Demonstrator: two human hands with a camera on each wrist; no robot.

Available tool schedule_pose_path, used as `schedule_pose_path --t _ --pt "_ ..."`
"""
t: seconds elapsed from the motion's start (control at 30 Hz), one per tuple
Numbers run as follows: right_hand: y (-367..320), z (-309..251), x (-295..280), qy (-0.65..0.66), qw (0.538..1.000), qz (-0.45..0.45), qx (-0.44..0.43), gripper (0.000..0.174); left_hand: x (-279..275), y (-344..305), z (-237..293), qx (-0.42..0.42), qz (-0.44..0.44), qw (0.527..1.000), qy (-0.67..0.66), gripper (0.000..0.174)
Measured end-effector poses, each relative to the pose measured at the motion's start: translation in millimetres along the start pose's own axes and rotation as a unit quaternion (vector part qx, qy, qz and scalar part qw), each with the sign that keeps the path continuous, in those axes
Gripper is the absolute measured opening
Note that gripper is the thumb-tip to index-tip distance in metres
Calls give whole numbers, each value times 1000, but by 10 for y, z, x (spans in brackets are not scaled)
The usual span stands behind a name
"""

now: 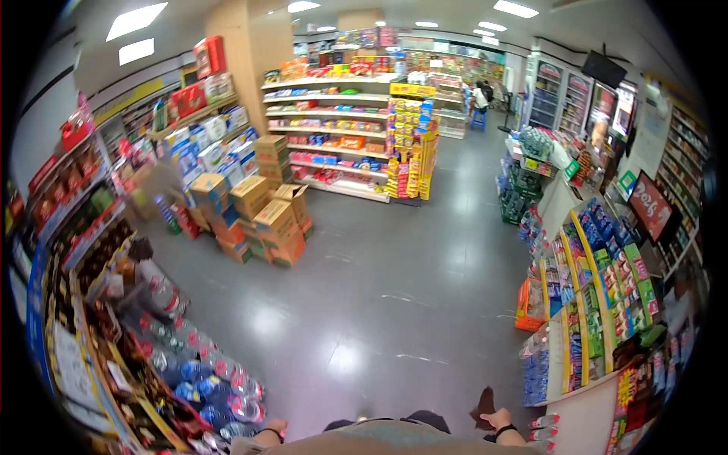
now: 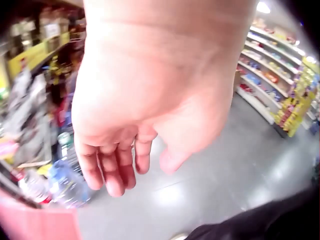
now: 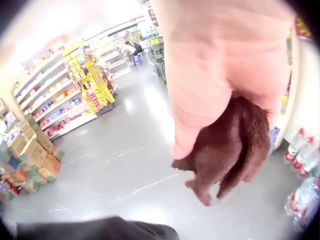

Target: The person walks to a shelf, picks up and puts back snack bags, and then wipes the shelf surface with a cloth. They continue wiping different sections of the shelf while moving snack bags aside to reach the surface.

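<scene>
A brown cloth (image 3: 220,145) hangs bunched from my right hand (image 3: 225,65), with the thumb and fingers curled round it. In the head view the same cloth (image 1: 482,406) sticks out to the left of the right hand (image 1: 497,418), near the bottom edge. My left hand (image 2: 150,110) hangs with its fingers loosely bent and nothing in it; the head view has this hand (image 1: 277,429) low, beside the bottled water (image 1: 245,408).
Cardboard boxes (image 1: 277,218) are stacked on the floor ahead to the left, before a snack shelf (image 1: 334,114). A counter rack (image 1: 584,303) with an orange box (image 1: 529,303) runs along the right. Bottles line the lower left. Someone (image 1: 481,97) is far back.
</scene>
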State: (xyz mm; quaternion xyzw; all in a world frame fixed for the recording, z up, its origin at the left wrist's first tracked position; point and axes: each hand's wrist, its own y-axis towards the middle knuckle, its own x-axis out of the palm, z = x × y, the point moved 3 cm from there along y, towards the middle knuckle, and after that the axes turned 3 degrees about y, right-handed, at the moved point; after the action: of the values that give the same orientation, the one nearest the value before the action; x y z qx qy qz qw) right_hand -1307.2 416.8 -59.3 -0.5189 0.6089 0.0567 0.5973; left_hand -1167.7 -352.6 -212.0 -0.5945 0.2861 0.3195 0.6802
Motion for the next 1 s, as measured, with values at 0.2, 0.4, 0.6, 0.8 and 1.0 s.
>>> schedule_pose_path --t 0.2,0.4,0.6,0.8,1.0 --pt "432 -226 341 4 989 32 146 54 -2557 3037 -133 -199 89 933 -287 46" --pt "1688 -869 237 19 982 -95 162 35 -3545 4816 381 -102 233 920 -298 23" --pt "3837 -2231 -289 71 977 -185 84 17 -3787 4740 697 -296 -201 832 -425 38" --pt "5555 -4576 -1605 -5 998 -31 -61 46 -4383 5421 554 -402 -137 769 -478 30" --pt "6951 -5651 -2000 94 986 97 -101 36 -5392 6884 449 -347 -176 831 -398 28"
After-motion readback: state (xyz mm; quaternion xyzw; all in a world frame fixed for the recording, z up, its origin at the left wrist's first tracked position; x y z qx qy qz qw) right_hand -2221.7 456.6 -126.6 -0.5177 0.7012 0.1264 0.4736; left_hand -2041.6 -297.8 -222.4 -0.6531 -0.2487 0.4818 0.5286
